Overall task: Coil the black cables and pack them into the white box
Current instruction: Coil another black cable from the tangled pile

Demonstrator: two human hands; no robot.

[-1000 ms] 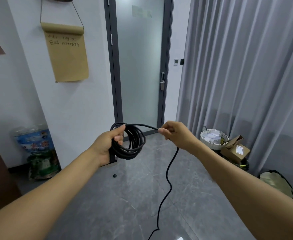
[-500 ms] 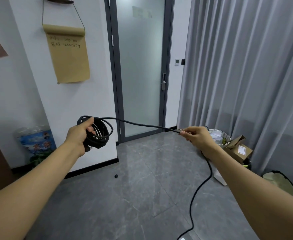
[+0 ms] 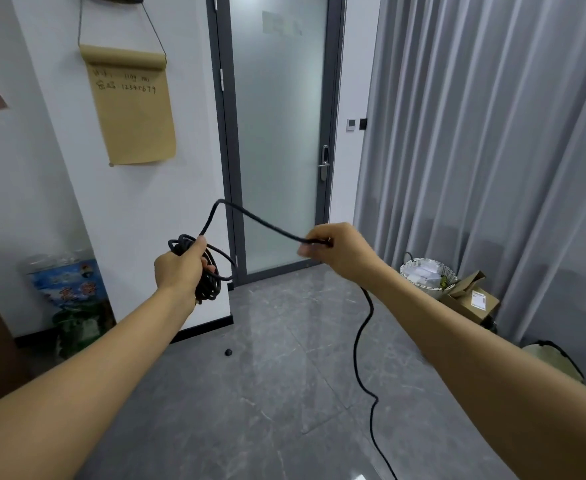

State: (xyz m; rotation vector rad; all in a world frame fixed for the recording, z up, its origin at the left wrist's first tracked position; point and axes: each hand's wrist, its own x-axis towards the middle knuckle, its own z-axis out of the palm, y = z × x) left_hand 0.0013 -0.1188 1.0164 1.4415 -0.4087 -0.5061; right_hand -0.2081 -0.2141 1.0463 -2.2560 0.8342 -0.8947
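The right hand [image 3: 342, 252] has swung back toward the left hand [image 3: 179, 270] — one black cable [image 3: 255, 220] arches between them, pinched right, coil gripped left.

Your view: bright, even daylight, soft through frosted glass door [image 3: 277, 133] and grey curtains [image 3: 492, 150]. Shadows faint. Pale sheen on glossy floor tiles [image 3: 267, 393]. Wide-angle bend: door frame and wall edges lean outward near borders. Your right hand [image 3: 340, 251] slightly motion-blurred at fingertips. Far corners softer.
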